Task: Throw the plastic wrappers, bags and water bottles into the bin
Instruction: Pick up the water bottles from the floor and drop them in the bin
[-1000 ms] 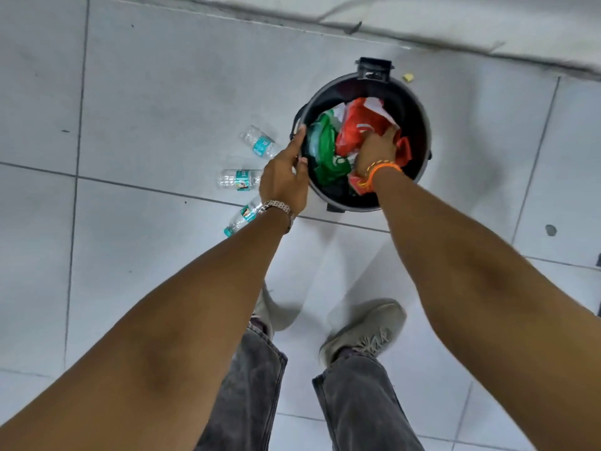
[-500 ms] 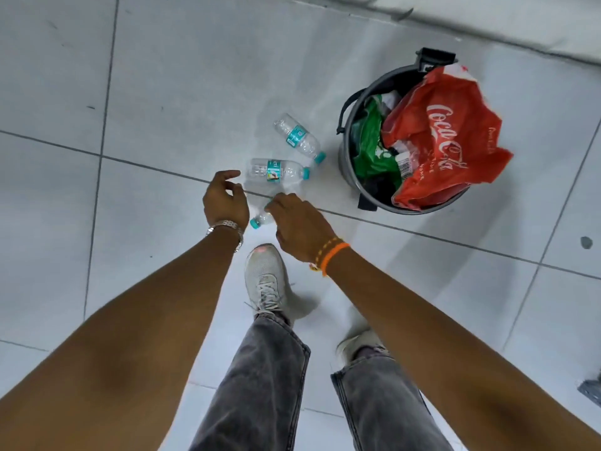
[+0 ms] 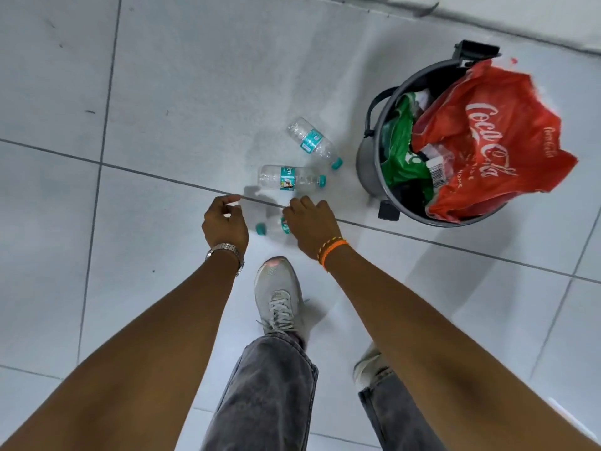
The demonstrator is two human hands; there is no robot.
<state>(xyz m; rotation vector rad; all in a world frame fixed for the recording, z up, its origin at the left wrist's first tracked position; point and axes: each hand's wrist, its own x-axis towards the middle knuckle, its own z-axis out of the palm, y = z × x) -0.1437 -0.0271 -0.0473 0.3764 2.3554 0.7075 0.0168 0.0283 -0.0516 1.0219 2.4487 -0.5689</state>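
On floor by bin [image 3: 374, 164]: nearest bottle [image 3: 271, 226] under empty, half-curled right hand [image 3: 310, 227], left hand [image 3: 225, 226] loosely curled, empty; light, thin, slippery, best gripped mid-body.

Clear glossy plastic bottles [image 3: 290, 178] on smooth tiled floor [image 3: 162, 92]; crinkled red plastic bag [image 3: 494, 138] in grey metal bin [image 3: 369, 164].

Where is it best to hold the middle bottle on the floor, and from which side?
Grip the middle bottle around its labelled waist, coming from above: it lies on its side, clear of the other bottles, so fingers can close across its round body.
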